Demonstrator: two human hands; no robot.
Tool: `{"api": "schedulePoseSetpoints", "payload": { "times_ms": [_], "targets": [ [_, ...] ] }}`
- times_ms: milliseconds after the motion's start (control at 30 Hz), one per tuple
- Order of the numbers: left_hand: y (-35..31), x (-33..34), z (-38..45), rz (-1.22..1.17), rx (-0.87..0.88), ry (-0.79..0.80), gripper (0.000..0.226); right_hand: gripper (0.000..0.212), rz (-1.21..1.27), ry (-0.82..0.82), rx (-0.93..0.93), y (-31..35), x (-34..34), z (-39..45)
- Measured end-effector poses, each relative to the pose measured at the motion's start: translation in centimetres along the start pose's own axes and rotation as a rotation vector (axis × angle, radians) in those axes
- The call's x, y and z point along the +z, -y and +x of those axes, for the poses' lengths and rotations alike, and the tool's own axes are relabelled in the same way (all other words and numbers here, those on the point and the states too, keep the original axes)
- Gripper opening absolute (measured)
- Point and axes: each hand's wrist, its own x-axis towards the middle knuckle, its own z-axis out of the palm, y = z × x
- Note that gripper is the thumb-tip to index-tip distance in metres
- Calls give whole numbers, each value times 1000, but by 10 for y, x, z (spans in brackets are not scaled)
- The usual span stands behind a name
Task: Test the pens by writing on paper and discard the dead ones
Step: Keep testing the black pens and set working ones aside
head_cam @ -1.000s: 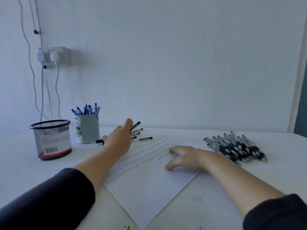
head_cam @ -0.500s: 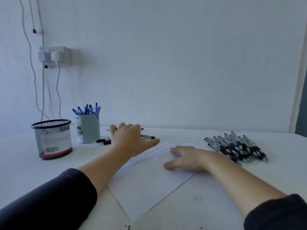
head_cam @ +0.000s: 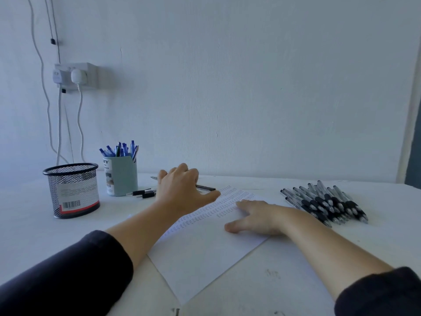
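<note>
A white sheet of paper (head_cam: 205, 252) with rows of small pen marks lies in front of me. My right hand (head_cam: 252, 217) presses flat on it, fingers spread. My left hand (head_cam: 182, 190) lies palm down over a few loose black pens (head_cam: 143, 192) at the paper's far left corner, thumb stretched toward the sheet. Its fingertips are hidden, and one pen (head_cam: 205, 187) pokes out to the right of it. A pile of several black-grip pens (head_cam: 323, 201) lies to the right of the paper.
A black mesh cup (head_cam: 73, 190) stands at the left. Beside it is a pale blue cup (head_cam: 120, 176) full of blue pens (head_cam: 120, 150). A wall socket with hanging cables (head_cam: 75, 76) is behind them. The wall runs along the table's far edge.
One second ago my left hand held a black pen above the loose pens. It has since come down onto them and no pen shows in its fingers. My right hand stayed on the paper.
</note>
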Motion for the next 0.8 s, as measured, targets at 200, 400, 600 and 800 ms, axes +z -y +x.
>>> {"api": "schedulePoseSetpoints", "payload": {
  "times_ms": [200, 400, 600, 800],
  "targets": [
    [-7, -4, -3, -137, 53, -5, 43, 93, -45, -4, -7, 0, 0, 2],
    [-17, -8, -8, -493, 129, -222, 28, 92, -119, 2, -9, -3, 1, 7],
    [-35, -8, -10, -1058, -330, 39, 66, 93, -113, 6, 8, -1, -1, 3],
    [-39, -2, -10, -1221, -598, 174, 59, 83, -91, -3, 33, 1, -1, 0]
  ]
}}
